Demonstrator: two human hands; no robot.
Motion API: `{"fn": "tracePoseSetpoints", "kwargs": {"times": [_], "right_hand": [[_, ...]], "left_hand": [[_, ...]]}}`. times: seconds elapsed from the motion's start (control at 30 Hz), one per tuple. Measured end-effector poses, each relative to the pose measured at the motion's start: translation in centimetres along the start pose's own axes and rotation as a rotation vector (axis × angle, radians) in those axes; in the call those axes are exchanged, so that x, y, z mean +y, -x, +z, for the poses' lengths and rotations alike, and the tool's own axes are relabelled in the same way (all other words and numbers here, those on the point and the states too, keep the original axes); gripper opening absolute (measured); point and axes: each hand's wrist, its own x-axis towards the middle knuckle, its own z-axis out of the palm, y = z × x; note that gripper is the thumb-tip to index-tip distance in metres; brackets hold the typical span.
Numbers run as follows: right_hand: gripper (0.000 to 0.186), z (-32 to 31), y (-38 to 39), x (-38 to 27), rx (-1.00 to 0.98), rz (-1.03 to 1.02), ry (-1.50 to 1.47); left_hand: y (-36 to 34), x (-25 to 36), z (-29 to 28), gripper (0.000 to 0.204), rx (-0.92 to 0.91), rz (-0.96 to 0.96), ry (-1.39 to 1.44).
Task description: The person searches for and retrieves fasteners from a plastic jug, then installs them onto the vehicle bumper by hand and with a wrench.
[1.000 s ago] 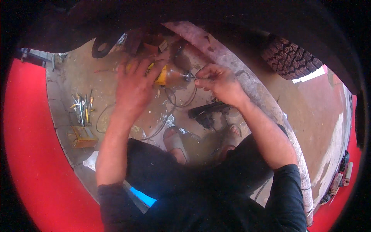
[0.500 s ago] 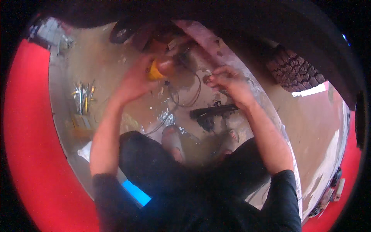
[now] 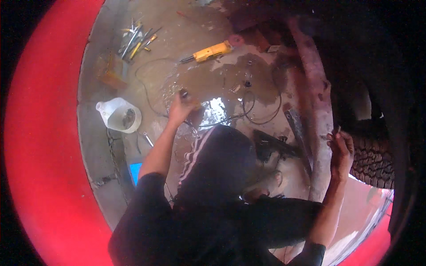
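Yellow power tool point(image 3: 211, 52): out of the left hand since the earlier frame, now lying on the wet floor point(image 3: 166, 73), up ahead of both hands; dark narrow end to the left, reddish disc point(image 3: 236, 41) at its right end.
Hands: moved well apart, were close together before; view has turned too.
Left hand point(image 3: 181, 107): low over the floor, near the knee; fingers curled in narrow on a small dark piece point(image 3: 183, 93), kind too small to tell.
Right hand point(image 3: 341, 148): far right, raised just beside the pinkish beam point(image 3: 317, 106) and in front of the tire point(image 3: 372, 162); fingers bent, close together, something tiny and dark at the tips, cannot tell if gripped.
Black cord point(image 3: 268, 117): looped on the floor between the hands.
Shiny patch point(image 3: 215, 111): bright, just right of the left hand.
White jug point(image 3: 120, 115): cut open, left of the left hand, something dark inside.
Hand tools point(image 3: 136, 41): loose cluster, upper left, left of the power tool.
Brown box point(image 3: 111, 73): just below the cluster, blurred.
Blue item point(image 3: 136, 174): beside left forearm, partly hidden.
Dark slotted part point(image 3: 275, 146): on the floor near the foot point(image 3: 277, 179).
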Motion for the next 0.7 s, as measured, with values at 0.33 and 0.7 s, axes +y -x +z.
{"fn": "tracePoseSetpoints", "kwargs": {"times": [0.33,0.7], "right_hand": [[0.023,6.8,-2.0,-5.1,-0.155,-0.107,-0.32],[0.02,13.8,-1.1,-10.0,-0.221,-0.228,-0.396]], "left_hand": [[12.0,-13.3,-5.3,0.057,0.37,-0.128,-0.211],[17.3,-17.5,-4.6,0.049,0.387,-0.196,0.04]]}}
